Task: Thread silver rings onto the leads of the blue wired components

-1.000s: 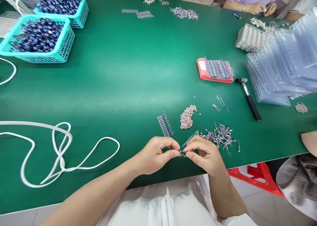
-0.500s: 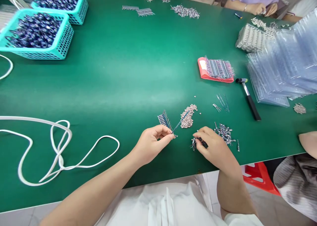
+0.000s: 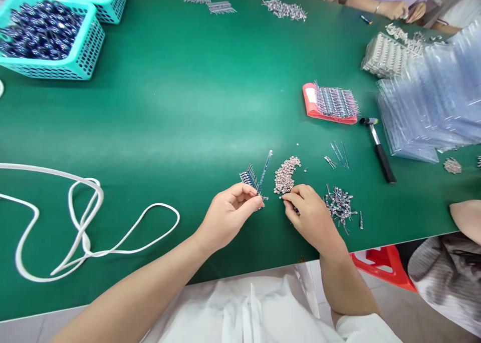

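Observation:
My left hand (image 3: 233, 212) pinches a thin bluish strip (image 3: 265, 170) that points up and away from me. A small silvery piece shows at its lower end by the thumb. Just beyond these fingers lies a row of dark spiky metal parts (image 3: 248, 177), partly hidden. My right hand (image 3: 310, 215) is closed, thumb against forefinger, at the near edge of a pile of small round pinkish beads (image 3: 284, 178). A tiny pale piece shows at its fingertips; whether it is held I cannot tell. Dark parts lie partly hidden under that hand.
Right of my hand lies a heap of small metal parts (image 3: 340, 205). Farther off are a hammer (image 3: 379, 152), a red packet (image 3: 312, 107) with metal parts and stacked clear plastic trays (image 3: 432, 92). Turquoise baskets (image 3: 84, 52) and white cord (image 3: 84, 243) occupy the left. Co-workers' hands (image 3: 398, 10) appear opposite.
My right hand has moved left and away from me, from the dark metal parts to the bead pile. The strip in my left hand now stands steeper. The view has shifted slightly.

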The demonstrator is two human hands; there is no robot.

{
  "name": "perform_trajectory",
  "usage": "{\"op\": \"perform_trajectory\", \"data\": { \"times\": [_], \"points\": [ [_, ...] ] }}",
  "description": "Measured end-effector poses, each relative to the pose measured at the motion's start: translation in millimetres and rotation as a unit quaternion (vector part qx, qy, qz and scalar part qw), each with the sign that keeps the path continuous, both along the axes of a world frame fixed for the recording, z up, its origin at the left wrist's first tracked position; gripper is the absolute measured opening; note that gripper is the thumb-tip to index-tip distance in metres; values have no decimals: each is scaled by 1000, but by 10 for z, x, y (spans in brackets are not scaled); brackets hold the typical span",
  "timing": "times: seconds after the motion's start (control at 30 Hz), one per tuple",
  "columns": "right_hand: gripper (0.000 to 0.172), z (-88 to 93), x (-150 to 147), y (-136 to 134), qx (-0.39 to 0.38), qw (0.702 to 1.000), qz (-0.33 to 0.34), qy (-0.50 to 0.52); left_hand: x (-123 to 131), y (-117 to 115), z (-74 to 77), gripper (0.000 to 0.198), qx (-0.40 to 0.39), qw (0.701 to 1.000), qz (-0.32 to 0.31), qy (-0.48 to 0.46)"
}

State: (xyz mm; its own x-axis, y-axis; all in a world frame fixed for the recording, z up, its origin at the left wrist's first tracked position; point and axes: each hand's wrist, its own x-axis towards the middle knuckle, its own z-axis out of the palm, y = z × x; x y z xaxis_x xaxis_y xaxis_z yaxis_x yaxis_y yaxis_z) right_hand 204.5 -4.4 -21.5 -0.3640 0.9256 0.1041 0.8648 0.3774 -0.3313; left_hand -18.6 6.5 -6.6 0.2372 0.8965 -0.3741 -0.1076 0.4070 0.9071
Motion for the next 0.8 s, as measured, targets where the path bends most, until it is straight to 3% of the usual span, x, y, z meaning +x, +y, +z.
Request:
{"op": "perform_trajectory", "data": {
  "times": [0.27,0.8],
  "points": [
    [13,24,71,-37,-18,997,-34,60,-4,15,-55,12,9,1000,4,-7],
    [16,59,66,14,-33,999,13,22,21,14,-13,12,-29,995,73,-55]
  ]
}}
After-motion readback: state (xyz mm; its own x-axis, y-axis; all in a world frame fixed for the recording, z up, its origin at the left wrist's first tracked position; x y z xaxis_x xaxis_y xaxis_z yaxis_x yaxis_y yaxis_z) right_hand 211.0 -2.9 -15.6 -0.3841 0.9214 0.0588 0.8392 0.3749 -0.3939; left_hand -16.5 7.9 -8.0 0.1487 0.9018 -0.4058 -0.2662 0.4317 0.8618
